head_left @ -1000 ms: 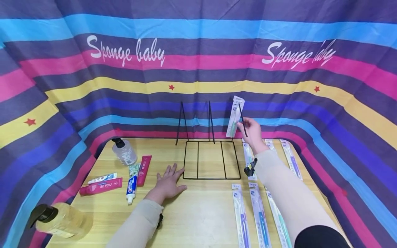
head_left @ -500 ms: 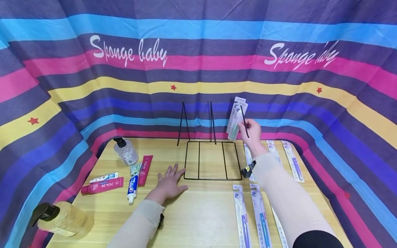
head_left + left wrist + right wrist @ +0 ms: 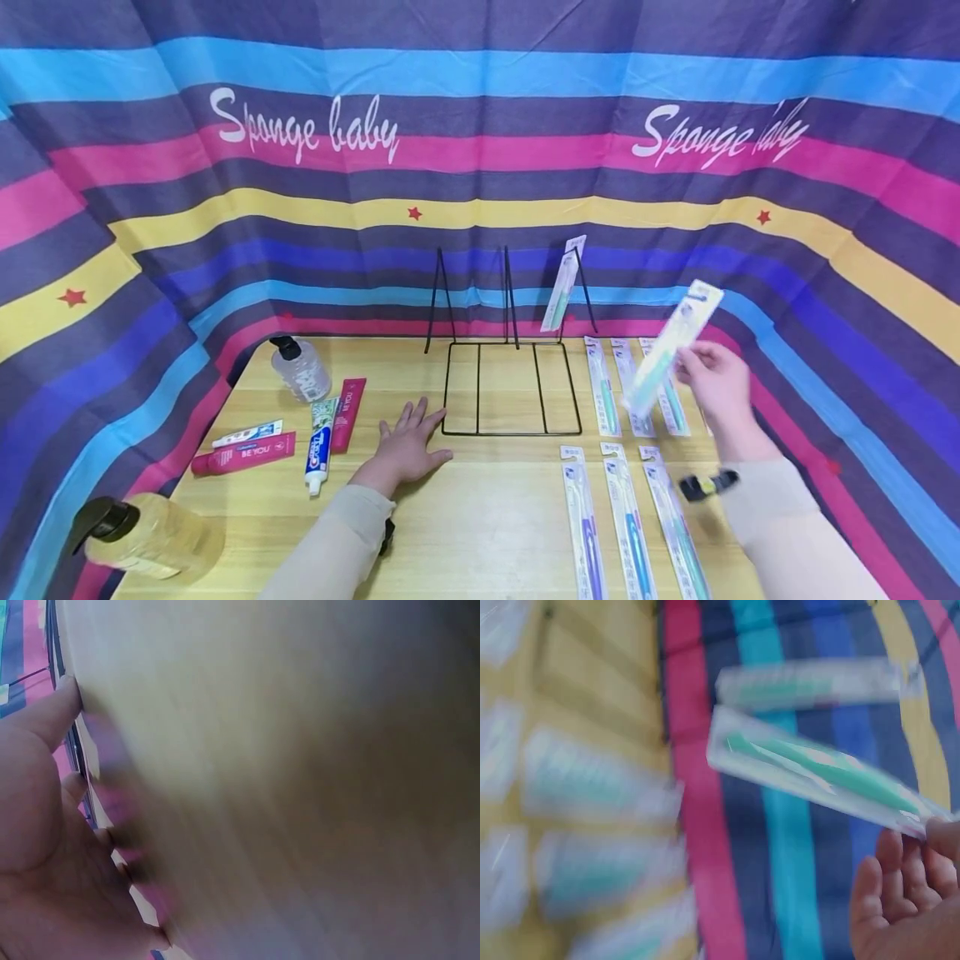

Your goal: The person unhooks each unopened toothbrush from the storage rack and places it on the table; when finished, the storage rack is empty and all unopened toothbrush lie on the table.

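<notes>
My right hand pinches a packaged green toothbrush by its upper part and holds it tilted in the air over the right side of the table. The right wrist view shows the same pack above my fingers. Another toothbrush pack leans upright against the right end of the black wire rack. My left hand lies flat on the wooden table, fingers spread, just left of the rack's base. The left wrist view is blurred and shows only my palm on the wood.
Several toothbrush packs lie flat right of the rack and in front of it. Toothpaste tubes and boxes lie at the left, with a clear pump bottle behind them. A yellow pump bottle lies at the front left. Striped cloth surrounds the table.
My right hand let go of the pack at the rack, which now leans there. The hand moved right and nearer, and now holds another pack in the air. The left hand stayed put.
</notes>
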